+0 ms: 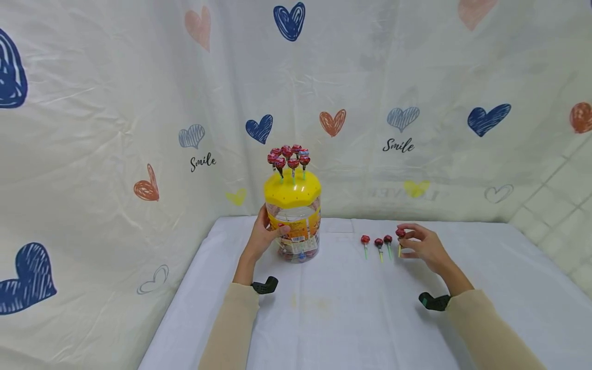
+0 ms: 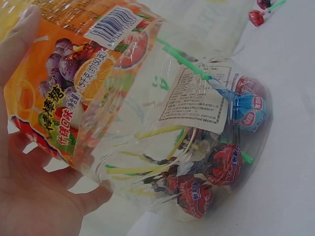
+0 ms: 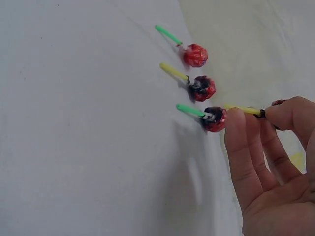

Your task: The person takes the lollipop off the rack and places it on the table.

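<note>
Right hand (image 1: 423, 245): right of centre in the head view; thumb and forefinger pinch a lollipop (image 1: 400, 234) by its yellow stick, the red head at upper left of the fingers. The other fingers lie straight and loose.
Held lollipop, handling: light and small, a hard head on a thin plastic stick. The stick is stiff enough to steer with but likely slick, so a pinch close under the head should give the best control. The wrapper looks crinkly; a grip on it may slip.
Row on the cloth (image 1: 351, 308): three more lollipops (image 1: 379, 242) lie just left of the right hand, heads away from the person, sticks toward them, each a little apart. In the right wrist view the nearest one (image 3: 214, 119) lies just beside the fingertips (image 3: 235, 118); I cannot tell whether they touch.
Left hand (image 1: 265, 236): left of centre; fingers curl round the side of the jar (image 1: 296, 226), thumb on the front label.
Jar, handling: clear thin-walled plastic, probably smooth and a bit springy, and not heavy, since only a few sweets lie at the bottom. A hold round the labelled middle seems firmest.
Lid (image 1: 292, 191): yellow, dotted with small holes, on top of the jar.
Lollipops in lid (image 1: 289, 156): a cluster stands upright, sticks down in the holes.
Backdrop (image 1: 398, 146): cream sheet with hearts and "Smile", across the upper frame.
</note>
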`<state>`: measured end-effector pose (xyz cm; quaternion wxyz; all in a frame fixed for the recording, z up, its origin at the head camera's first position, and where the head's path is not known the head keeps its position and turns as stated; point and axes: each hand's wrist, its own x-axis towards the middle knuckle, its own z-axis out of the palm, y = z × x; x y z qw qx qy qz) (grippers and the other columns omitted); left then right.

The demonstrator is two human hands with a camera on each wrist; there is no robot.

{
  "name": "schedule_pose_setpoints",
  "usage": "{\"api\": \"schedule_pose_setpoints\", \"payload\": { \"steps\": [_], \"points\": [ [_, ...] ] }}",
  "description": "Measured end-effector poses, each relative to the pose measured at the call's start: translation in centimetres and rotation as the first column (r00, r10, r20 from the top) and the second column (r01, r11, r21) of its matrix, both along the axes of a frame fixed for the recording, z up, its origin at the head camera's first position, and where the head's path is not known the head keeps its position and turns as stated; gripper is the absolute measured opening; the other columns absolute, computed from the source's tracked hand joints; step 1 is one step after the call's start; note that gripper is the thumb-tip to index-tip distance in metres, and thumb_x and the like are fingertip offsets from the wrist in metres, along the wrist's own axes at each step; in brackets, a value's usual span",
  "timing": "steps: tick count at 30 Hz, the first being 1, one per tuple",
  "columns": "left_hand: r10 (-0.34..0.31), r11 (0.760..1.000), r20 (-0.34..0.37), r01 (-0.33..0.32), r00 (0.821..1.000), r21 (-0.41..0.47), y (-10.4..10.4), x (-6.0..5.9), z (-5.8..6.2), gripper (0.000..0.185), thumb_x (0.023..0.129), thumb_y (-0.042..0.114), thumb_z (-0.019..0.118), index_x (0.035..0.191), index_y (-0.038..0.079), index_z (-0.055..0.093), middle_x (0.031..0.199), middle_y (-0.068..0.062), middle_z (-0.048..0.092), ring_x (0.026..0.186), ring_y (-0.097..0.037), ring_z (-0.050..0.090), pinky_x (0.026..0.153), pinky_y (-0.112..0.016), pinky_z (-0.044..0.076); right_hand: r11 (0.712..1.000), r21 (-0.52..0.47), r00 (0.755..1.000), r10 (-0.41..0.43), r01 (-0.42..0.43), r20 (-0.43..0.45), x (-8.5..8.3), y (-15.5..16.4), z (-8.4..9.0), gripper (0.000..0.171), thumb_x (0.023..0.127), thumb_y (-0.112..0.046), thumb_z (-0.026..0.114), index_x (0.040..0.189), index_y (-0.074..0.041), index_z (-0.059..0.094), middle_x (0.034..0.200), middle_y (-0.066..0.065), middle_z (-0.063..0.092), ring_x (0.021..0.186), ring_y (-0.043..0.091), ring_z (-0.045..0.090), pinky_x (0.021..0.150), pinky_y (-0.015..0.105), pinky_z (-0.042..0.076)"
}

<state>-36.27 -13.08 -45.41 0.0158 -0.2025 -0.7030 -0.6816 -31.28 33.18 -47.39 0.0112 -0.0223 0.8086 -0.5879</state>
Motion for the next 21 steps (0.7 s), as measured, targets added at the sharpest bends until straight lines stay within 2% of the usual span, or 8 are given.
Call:
{"api": "schedule_pose_setpoints", "payload": {
  "steps": [6, 9, 15, 21],
  "points": [
    [-0.002, 1.0, -0.002, 0.002, 1.0, 0.007, 0.0, -0.2, -0.2, 0.084, 0.082, 0.037, 0.075, 0.147, 0.044, 0.021, 0.146, 0.005, 0.043, 0.138, -0.027, 0.04, 0.112, -0.054, 0.036, 0.999, 0.054, 1.0, 0.006, -0.007, 0.024, -0.3, 0.6, -1.0, 0.049, 0.092, -0.01, 0.063, 0.137, -0.009, 0.045, 0.118, 0.02, 0.051, 0.086, 0.011, 0.064, 0.074, 0.038, 0.061],
    [-0.004, 1.0, 0.0, 0.004, 1.0, 0.005, 0.0, -0.2, -0.2, 0.085, 0.082, 0.038, 0.075, 0.147, 0.045, 0.02, 0.147, 0.005, 0.043, 0.139, -0.028, 0.039, 0.111, -0.054, 0.037, 0.997, 0.075, 0.999, 0.019, -0.021, 0.03, -0.5, 0.8, -1.3, 0.052, 0.091, -0.005, 0.062, 0.139, -0.004, 0.041, 0.123, 0.026, 0.048, 0.09, 0.015, 0.062, 0.074, 0.039, 0.061],
    [0.006, 1.0, 0.004, -0.005, 1.0, -0.012, -0.1, 0.1, -0.1, 0.085, 0.083, 0.037, 0.075, 0.147, 0.045, 0.02, 0.148, 0.006, 0.041, 0.138, -0.023, 0.039, 0.113, -0.054, 0.035, 0.991, 0.129, 0.998, 0.024, -0.031, 0.05, -0.7, 0.8, -1.5, 0.055, 0.09, -0.003, 0.062, 0.141, -0.004, 0.041, 0.122, 0.027, 0.048, 0.098, 0.027, 0.057, 0.073, 0.038, 0.061],
    [0.003, 1.0, 0.012, -0.003, 1.0, -0.01, -0.1, 0.2, 0.1, 0.086, 0.082, 0.038, 0.075, 0.147, 0.045, 0.019, 0.148, 0.007, 0.041, 0.139, -0.025, 0.038, 0.114, -0.053, 0.034, 0.976, 0.216, 0.997, 0.024, -0.039, 0.073, -1.2, 0.8, -1.6, 0.053, 0.091, -0.007, 0.063, 0.14, -0.007, 0.043, 0.122, 0.027, 0.05, 0.097, 0.028, 0.058, 0.071, 0.033, 0.061]
  ]
}}
